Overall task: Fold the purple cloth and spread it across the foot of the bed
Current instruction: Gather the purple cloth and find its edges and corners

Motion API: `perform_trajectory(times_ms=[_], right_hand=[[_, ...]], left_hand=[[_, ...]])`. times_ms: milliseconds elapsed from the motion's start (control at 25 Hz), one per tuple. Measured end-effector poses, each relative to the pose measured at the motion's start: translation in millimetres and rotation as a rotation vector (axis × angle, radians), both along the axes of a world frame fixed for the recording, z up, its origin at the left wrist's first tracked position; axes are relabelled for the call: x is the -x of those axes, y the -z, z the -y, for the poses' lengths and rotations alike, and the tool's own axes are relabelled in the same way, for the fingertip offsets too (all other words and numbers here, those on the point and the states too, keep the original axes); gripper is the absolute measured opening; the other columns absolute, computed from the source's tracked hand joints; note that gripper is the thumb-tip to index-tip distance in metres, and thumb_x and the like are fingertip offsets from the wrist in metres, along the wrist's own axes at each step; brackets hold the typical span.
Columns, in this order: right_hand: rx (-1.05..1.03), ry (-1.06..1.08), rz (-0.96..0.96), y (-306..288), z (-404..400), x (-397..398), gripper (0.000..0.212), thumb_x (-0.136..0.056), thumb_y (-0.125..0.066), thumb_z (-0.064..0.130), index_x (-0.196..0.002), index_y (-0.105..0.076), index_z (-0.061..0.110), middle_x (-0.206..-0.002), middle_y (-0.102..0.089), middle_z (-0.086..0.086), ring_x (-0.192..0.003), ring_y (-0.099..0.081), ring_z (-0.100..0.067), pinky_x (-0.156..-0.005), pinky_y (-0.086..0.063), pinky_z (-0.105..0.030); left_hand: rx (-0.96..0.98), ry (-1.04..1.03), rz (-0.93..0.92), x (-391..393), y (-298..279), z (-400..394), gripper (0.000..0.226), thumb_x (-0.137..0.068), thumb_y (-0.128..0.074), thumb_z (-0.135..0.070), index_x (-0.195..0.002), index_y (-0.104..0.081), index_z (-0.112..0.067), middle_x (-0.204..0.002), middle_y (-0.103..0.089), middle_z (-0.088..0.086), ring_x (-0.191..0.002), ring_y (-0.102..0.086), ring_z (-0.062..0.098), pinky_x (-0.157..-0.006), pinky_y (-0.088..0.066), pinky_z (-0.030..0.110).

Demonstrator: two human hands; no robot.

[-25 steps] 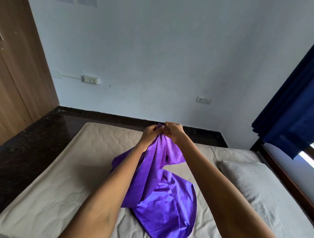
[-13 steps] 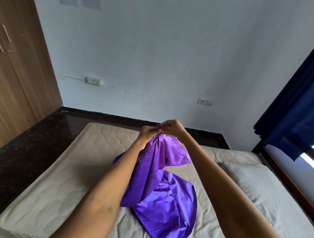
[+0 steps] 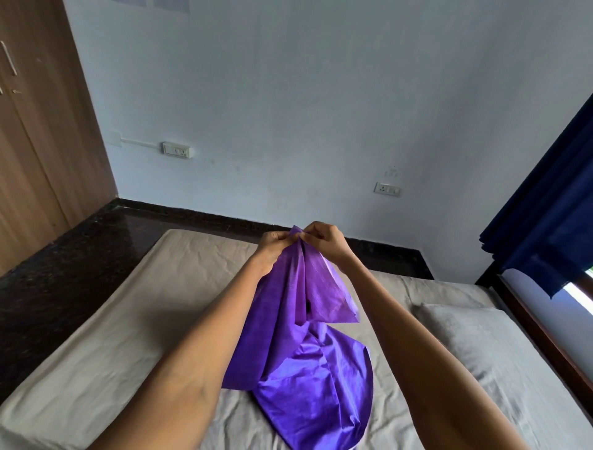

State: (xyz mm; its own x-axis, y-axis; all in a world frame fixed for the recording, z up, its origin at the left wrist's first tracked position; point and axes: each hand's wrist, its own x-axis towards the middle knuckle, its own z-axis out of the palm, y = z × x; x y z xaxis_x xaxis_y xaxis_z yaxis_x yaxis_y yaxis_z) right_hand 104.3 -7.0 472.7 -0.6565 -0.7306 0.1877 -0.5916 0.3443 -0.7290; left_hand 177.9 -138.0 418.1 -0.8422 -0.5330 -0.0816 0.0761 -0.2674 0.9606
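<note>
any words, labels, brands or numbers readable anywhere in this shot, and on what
None can be read.
White switch-and-socket plate on the pale blue wall: no legible marking.
Second white socket plate further right: a faint mark above it, too small and blurred to read.
Pale paper sheets at the top edge: cut off, no text visible.
Shiny purple cloth, brown wooden wardrobe, dark blue curtain: no print.

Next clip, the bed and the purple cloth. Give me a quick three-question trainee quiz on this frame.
1. True or false: the purple cloth lies flat, fully spread.
2. The left hand and right hand pinch the cloth: a) far apart b) close together c) only one grips.
3. On which side of the bed is the pillow?

Key: 1 false, it hangs bunched from the hands; 2 b; 3 the person's right.
</note>
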Motion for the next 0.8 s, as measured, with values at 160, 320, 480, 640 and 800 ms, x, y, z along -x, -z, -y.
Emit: perform_trajectory(times_ms=[160,320,480,640,800], right_hand=[[0.012,0.075,-0.034,-4,13,1,0.016,-0.084,-0.067,0.024,-0.093,-0.071,0.011,-0.075,-0.062,-0.001,-0.073,-0.054,-0.014,-0.062,-0.039,-0.022],[0.067,0.143,-0.014,-8,16,4,0.016,-0.082,-0.069,0.021,-0.091,-0.072,0.008,-0.077,-0.065,-0.004,-0.075,-0.055,-0.013,-0.068,-0.038,-0.021],[0.099,0.179,0.021,-10,18,10,0.015,-0.079,-0.072,0.020,-0.087,-0.072,0.007,-0.086,-0.072,-0.010,-0.076,-0.057,-0.012,-0.068,-0.041,-0.023],[0.115,0.121,0.037,-14,23,6,0.015,-0.078,-0.073,0.019,-0.085,-0.072,0.006,-0.086,-0.073,-0.010,-0.075,-0.058,-0.011,-0.066,-0.044,-0.023],[0.204,0.061,0.123,-10,22,3,0.006,-0.085,-0.066,0.019,-0.084,-0.063,0.014,-0.079,-0.063,-0.001,-0.075,-0.055,-0.013,-0.063,-0.040,-0.017]], left_hand=[[-0.006,-0.017,0.002,7,-11,-13,0.028,-0.090,-0.052,0.000,-0.072,-0.067,-0.015,-0.054,-0.070,-0.009,-0.055,-0.063,0.001,-0.062,-0.050,0.014],[-0.203,-0.019,-0.061,6,-20,-16,0.023,-0.093,-0.046,-0.005,-0.077,-0.062,-0.010,-0.054,-0.069,-0.007,-0.068,-0.059,0.009,-0.062,-0.050,0.016],[-0.103,0.086,-0.084,0,-25,-12,0.017,-0.091,-0.053,-0.003,-0.081,-0.064,-0.011,-0.062,-0.072,-0.007,-0.067,-0.066,0.006,-0.063,-0.053,0.013],[0.260,-0.013,0.016,5,-28,-11,0.014,-0.079,-0.068,0.000,-0.073,-0.066,-0.013,-0.068,-0.064,-0.002,-0.069,-0.057,0.007,-0.070,-0.047,0.018],[0.362,-0.097,0.001,4,-34,-2,0.009,-0.078,-0.072,-0.008,-0.084,-0.071,-0.003,-0.054,-0.065,-0.016,-0.060,-0.056,-0.003,-0.063,-0.046,0.012]])
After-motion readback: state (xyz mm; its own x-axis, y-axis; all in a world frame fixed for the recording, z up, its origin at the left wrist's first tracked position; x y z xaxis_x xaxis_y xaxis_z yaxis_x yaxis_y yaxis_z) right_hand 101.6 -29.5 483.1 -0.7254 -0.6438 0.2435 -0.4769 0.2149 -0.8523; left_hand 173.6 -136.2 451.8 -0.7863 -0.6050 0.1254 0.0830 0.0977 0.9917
